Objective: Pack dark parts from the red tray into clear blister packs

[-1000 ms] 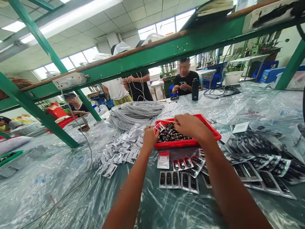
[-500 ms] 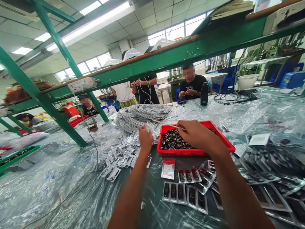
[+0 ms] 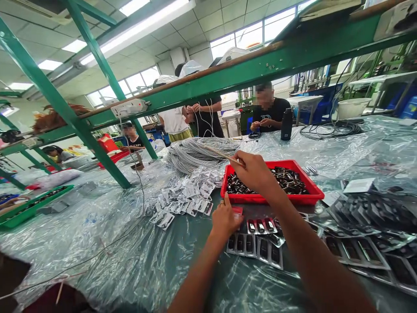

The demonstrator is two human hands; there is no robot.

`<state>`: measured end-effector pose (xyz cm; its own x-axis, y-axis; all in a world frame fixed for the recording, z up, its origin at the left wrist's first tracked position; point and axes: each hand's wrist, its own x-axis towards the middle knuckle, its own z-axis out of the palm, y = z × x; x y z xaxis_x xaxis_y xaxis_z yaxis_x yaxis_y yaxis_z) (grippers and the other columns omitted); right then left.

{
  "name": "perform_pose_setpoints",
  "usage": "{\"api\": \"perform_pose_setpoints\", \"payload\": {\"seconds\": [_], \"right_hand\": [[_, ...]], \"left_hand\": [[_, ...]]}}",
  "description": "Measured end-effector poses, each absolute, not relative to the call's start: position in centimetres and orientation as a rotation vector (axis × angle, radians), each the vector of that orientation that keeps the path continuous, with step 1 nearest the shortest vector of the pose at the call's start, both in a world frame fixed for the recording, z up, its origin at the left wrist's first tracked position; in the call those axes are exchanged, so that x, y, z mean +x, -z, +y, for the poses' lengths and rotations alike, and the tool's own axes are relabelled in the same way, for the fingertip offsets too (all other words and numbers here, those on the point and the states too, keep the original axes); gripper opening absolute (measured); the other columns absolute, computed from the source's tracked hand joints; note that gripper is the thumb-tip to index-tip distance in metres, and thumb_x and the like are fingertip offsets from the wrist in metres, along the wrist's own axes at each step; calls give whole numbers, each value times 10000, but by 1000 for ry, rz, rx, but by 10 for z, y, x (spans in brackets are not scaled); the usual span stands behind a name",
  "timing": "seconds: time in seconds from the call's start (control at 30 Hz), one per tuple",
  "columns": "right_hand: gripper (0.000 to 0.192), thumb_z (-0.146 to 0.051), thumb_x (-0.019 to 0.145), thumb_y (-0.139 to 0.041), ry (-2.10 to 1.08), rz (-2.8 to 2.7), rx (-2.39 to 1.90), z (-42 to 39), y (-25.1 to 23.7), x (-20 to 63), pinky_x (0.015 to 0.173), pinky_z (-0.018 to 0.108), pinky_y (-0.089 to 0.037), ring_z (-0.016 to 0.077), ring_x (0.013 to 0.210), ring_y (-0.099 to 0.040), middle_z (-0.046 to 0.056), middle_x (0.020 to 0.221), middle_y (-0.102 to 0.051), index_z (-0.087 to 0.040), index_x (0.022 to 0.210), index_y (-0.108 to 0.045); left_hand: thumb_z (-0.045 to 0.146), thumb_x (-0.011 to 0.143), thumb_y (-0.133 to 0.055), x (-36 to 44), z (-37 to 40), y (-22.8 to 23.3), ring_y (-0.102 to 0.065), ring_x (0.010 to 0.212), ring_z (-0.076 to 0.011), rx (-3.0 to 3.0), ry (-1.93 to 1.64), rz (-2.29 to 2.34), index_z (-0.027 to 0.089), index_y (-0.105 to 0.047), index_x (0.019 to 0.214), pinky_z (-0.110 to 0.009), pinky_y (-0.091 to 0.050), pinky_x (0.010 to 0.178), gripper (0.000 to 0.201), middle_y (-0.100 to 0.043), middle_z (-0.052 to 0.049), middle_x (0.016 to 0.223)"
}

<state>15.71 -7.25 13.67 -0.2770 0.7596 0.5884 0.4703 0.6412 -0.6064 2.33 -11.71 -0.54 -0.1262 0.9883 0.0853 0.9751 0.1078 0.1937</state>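
Note:
My right hand [image 3: 254, 171] is closed around a thin wooden stick [image 3: 221, 154] above the left part of a red tray [image 3: 276, 200]. Small black and metallic parts [image 3: 289, 181] fill that tray. In front of the tray my left hand [image 3: 224, 219] has its index finger stretched out. It lies over a red-topped white packet [image 3: 238, 211], mostly hidden beneath it. Small silvery printed packets [image 3: 185, 198] form a loose pile to the left. Clear blister packs with dark pieces [image 3: 241, 244] lie in rows near my left wrist.
Behind the pile sits a coil of grey cable [image 3: 195, 154]. More blister packs [image 3: 358, 217] are heaped at right. A black bottle [image 3: 286, 124] stands farther back, and a green shelf beam [image 3: 208, 89] crosses above. Several people work nearby; a green tray [image 3: 35, 206] is at left.
My left hand has come back from the silvery packet pile toward me and right, onto the red-topped packet. My right hand has shifted left over the tray, still holding the stick. The view has turned slightly.

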Motion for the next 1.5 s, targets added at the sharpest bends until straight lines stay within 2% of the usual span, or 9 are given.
{"api": "perform_pose_setpoints", "payload": {"seconds": [0.1,0.23,0.33,0.47,0.73,1.0,1.13,1.37,1.5], "right_hand": [[209,-201,920,-421,-466,-1959,-848,-72,-133,152,572,269,-284,135,551,-425,-16,606,-509,-173,869,-622],[238,-210,916,-407,-858,-1918,-605,-70,-115,121,529,237,-294,112,517,-390,-56,584,-436,-173,1010,-622],[291,-351,925,-430,-1340,-1762,-457,-70,-86,84,466,218,-257,88,454,-303,-81,510,-333,-164,798,-614],[486,-478,916,-399,-1766,-1456,-512,-71,-32,45,389,222,-152,70,368,-157,-102,397,-202,-193,534,-493],[524,-592,849,-470,-1756,-1204,-624,-68,21,31,383,214,-167,62,357,-182,-85,390,-253,-207,496,-433],[478,-560,859,-477,-1806,-1398,-643,-72,31,28,406,206,-219,67,389,-235,-83,439,-287,-190,556,-481],[430,-509,891,-449,-1867,-1542,-662,-77,30,31,421,205,-260,76,401,-283,-78,457,-313,-194,599,-474],[364,-374,858,-489,-2103,-1660,-720,-81,21,49,409,202,-114,57,403,-154,-88,466,-232,-189,549,-436],[411,-472,836,-517,-1982,-1409,-624,-71,23,52,422,217,-151,58,401,-171,-94,456,-220,-194,543,-443]], "left_hand": [[297,772,-638,-3,-126,8,-612,1151,-316,2126,-384,2124,131,-277,1502,-388,-481,943,831,-600,-190,1290],[323,760,-675,-45,-143,22,-555,1239,-293,2120,-588,1994,192,-512,1342,-413,-431,1056,618,-591,-140,1301],[358,767,-682,-62,-152,30,-592,1173,-281,2046,-677,1998,206,-636,1166,-418,-448,1042,430,-627,-110,1206],[334,752,-710,-65,-155,33,-600,1134,-270,2014,-761,1928,201,-640,1140,-402,-467,1010,416,-632,-95,1177],[292,599,-843,-62,-155,36,-645,846,-234,1786,-884,1897,182,-641,1032,-346,-508,760,490,-687,-43,927],[278,538,-878,-55,-153,40,-672,789,-234,1573,-1037,1943,188,-566,965,-324,-513,691,536,-711,-34,865],[271,549,-871,-55,-154,39,-689,834,-242,1499,-1091,1916,188,-542,1000,-318,-525,707,565,-721,-45,924],[244,621,-830,-55,-152,42,-659,895,-248,1692,-985,2008,188,-592,878,-337,-507,795,355,-680,-37,903],[241,652,-817,-57,-154,42,-636,968,-257,1781,-855,2017,189,-656,1036,-355,-506,849,420,-638,-59,981]]}}
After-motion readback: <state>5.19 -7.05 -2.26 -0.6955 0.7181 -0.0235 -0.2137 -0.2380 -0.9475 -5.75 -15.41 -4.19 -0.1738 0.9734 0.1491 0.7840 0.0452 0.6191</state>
